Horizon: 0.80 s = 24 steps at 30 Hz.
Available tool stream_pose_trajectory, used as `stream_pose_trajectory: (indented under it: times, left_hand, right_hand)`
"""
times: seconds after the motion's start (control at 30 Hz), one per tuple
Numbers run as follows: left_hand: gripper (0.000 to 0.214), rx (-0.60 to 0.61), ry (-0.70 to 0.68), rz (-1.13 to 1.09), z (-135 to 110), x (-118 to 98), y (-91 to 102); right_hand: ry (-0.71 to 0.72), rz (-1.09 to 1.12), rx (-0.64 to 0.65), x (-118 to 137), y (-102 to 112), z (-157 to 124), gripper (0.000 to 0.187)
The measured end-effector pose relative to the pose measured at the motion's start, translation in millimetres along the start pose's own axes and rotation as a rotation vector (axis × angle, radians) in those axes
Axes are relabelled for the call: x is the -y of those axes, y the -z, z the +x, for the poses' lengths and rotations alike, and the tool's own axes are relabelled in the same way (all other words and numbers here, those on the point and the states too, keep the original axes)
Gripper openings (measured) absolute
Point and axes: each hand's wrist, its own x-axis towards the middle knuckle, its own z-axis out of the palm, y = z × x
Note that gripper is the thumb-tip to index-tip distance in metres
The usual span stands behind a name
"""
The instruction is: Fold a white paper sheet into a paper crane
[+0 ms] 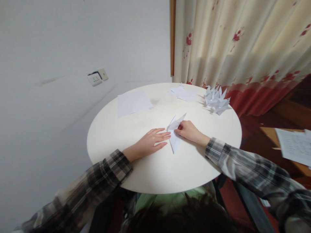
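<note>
A half-folded white paper piece (175, 134) lies near the middle of the round white table (145, 174), one pointed flap raised toward the back. My left hand (152, 142) rests flat on the table with fingers stretched out, their tips pressing the paper's left side. My right hand (188, 130) is curled, its fingertips pinched on the paper's raised flap from the right. Both arms wear plaid sleeves.
A flat white sheet (133, 103) lies at the table's back left. More white sheets (183, 93) lie at the back, with a pile of folded paper shapes (216, 101) to their right. A flowered curtain (243, 48) hangs behind. Papers (295, 145) lie on a surface at right.
</note>
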Motion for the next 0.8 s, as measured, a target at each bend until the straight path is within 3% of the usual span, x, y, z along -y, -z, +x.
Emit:
stream_pose_trajectory:
  times: [0.27,0.4,0.8]
  left_hand:
    - [0.032,-0.065,0.001,-0.02,1.3,2.9,-4.9]
    - [0.033,-0.093,-0.027,0.0,0.8,0.8,-4.9]
    - [0.034,-0.027,-0.018,-0.069,-0.2,13.9,-8.3]
  right_hand:
    - [0.02,0.106,-0.033,0.5,-1.3,-5.0,0.019]
    - [0.009,0.048,-0.057,-0.5,-4.4,-3.6,0.018]
    - [0.057,-0.007,-0.077,-3.7,-10.3,-8.1,0.017]
